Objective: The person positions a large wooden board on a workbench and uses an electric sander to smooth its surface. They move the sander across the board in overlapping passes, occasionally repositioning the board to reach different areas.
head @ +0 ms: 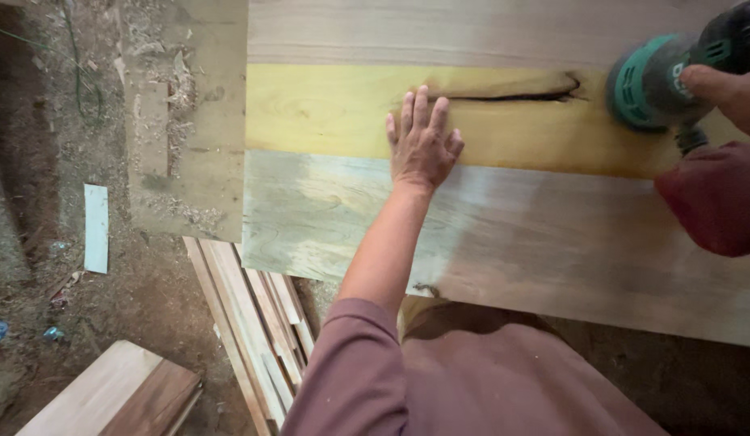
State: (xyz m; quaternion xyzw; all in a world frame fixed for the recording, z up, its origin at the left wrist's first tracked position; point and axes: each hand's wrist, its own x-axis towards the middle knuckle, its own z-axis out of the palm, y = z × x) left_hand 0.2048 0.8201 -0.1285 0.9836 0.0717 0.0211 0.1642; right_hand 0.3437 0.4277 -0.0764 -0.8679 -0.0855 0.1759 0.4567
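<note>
A wide glued-up wooden panel (504, 234) lies flat in front of me, with a yellow board (326, 113) running across its middle and a dark crack (512, 97) in that board. My left hand (422, 144) rests flat on the yellow board, fingers spread, just left of the crack. My right hand (726, 93) grips a green and black power sander (661, 77) set on the panel at the right end of the crack. A dark red dust bag (710, 206) hangs from the sander.
A rough board (189, 121) strewn with wood shavings lies left of the panel. Thin wooden strips (254, 323) are stacked below the panel's edge. Two planks (116, 396) lie on the dirt floor at bottom left, near a pale flat offcut (96, 228).
</note>
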